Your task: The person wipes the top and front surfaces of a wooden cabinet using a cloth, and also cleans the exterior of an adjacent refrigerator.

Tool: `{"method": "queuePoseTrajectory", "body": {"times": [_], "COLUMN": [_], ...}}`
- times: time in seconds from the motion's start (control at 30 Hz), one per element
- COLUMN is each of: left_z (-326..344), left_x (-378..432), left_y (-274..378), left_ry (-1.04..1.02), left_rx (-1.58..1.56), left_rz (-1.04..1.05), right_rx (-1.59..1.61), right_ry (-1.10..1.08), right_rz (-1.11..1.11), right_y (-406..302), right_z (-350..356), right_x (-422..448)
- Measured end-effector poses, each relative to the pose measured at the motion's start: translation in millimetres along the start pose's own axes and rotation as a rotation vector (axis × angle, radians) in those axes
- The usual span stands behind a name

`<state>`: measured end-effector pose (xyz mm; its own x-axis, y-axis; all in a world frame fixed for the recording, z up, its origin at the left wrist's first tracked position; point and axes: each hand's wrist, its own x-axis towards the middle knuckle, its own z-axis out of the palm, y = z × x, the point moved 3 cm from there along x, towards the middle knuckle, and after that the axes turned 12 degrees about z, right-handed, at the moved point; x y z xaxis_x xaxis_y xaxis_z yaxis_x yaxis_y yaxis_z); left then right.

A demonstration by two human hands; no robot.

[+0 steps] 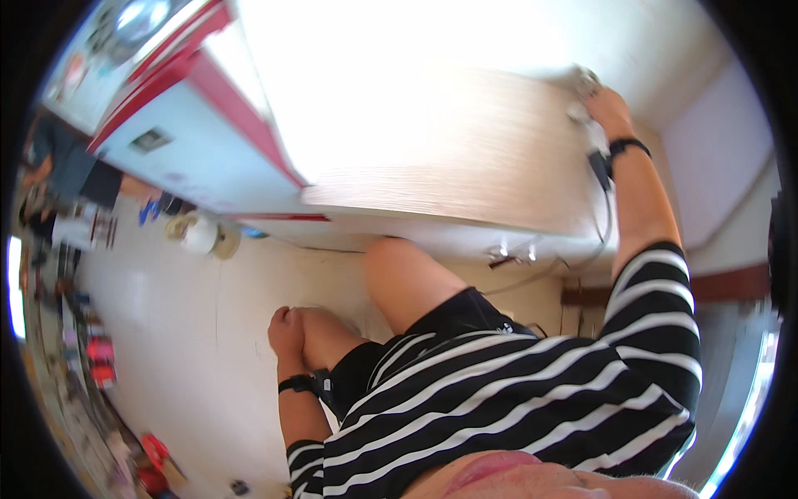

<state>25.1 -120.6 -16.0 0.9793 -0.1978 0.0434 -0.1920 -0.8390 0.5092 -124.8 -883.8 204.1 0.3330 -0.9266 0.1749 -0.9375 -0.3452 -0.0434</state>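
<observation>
My right hand (608, 112) reaches to the far right corner of a pale wood-grain tabletop (499, 156). Its fingers are at a small, blurred object (586, 80); whether they grip it is unclear. Close beside that hand lie a white piece (580, 112), too blurred to name, and a black connector (600, 169) on a cable (608, 215). The cable drops over the table's edge near my forearm. Down at the left, my left hand (285, 330) rests against my bare leg, fingers curled in, with nothing visible in it.
A light-blue cabinet with red edges (187, 137) adjoins the table's left side. A white cylindrical object (198, 234) stands on the pale floor (187, 312). Another person (68, 162) is at the far left. Red items (100, 362) line the left side.
</observation>
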Motion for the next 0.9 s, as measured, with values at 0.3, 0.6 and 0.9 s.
{"method": "queuePoseTrajectory", "body": {"times": [0.3,0.6,0.9], "left_z": [-11.1,-6.7,-20.4], "left_x": [6.5,2.3,-13.0], "left_y": [27.4,15.1,-2.0], "left_ry": [-0.046,-0.001,0.034], "left_rx": [0.056,0.007,-0.046], "left_rz": [-0.026,-0.015,-0.031], "right_rx": [-0.202,0.498,0.776], "right_ry": [-0.002,-0.055,-0.373], "right_rz": [-0.181,-0.662,-1.228], "right_y": [-28.3,-131.0,-216.1], "right_z": [29.3,31.1,-15.2], "right_x": [24.6,-53.6,-187.7]}}
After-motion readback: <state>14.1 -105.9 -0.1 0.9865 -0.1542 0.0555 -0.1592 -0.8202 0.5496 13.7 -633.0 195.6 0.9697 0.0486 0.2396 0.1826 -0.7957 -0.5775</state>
